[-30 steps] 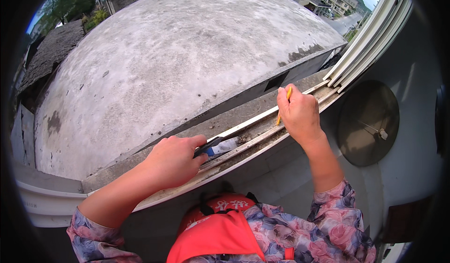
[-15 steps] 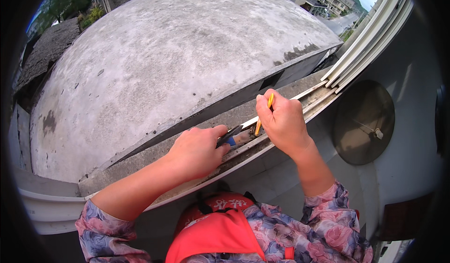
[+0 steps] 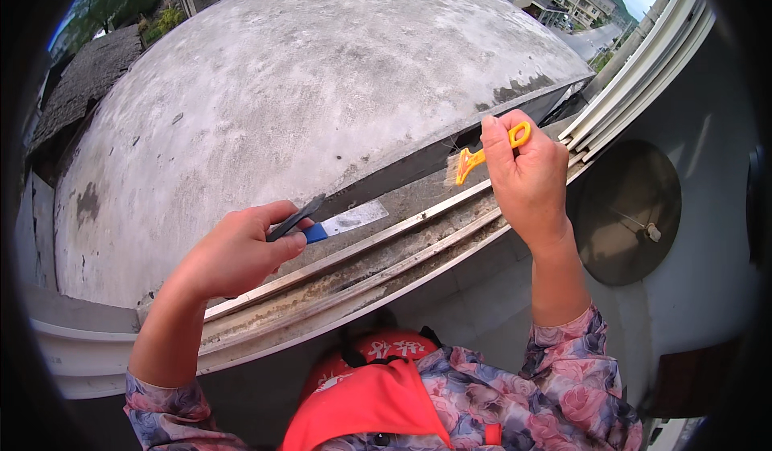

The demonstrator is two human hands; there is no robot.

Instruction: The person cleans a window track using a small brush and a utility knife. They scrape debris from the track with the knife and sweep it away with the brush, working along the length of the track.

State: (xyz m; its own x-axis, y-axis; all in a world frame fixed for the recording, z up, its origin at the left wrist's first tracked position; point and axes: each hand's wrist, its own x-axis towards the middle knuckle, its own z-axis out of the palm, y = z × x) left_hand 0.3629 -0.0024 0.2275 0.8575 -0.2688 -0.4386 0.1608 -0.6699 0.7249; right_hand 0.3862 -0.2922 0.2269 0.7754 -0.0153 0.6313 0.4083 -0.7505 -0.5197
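Observation:
A small yellow-handled brush [image 3: 469,161] with pale bristles is gripped in my right hand [image 3: 532,178], raised over the outer side of the sill, its bristles pointing left. My left hand [image 3: 233,252] is closed on a blue-handled scraper [image 3: 354,219] with a flat, stained metal blade. Pinched in the same fingers is a dark, flat strip-like tool [image 3: 296,217], whose kind I cannot make out. Both hands are above the sliding-window track [image 3: 386,260], which holds brown dirt and dark crumbs in its grooves. Neither tool appears to touch the track.
Beyond the track lies a broad grey concrete roof [image 3: 338,73]. White window frames [image 3: 643,69] stand stacked at the right end. Inside, a dark round object [image 3: 627,210] is at the right. A red apron [image 3: 370,407] covers my front.
My hands have moved apart and up from the track: the left to the left with the scraper and dark tool, the right up and right with the brush. More dirty groove now shows.

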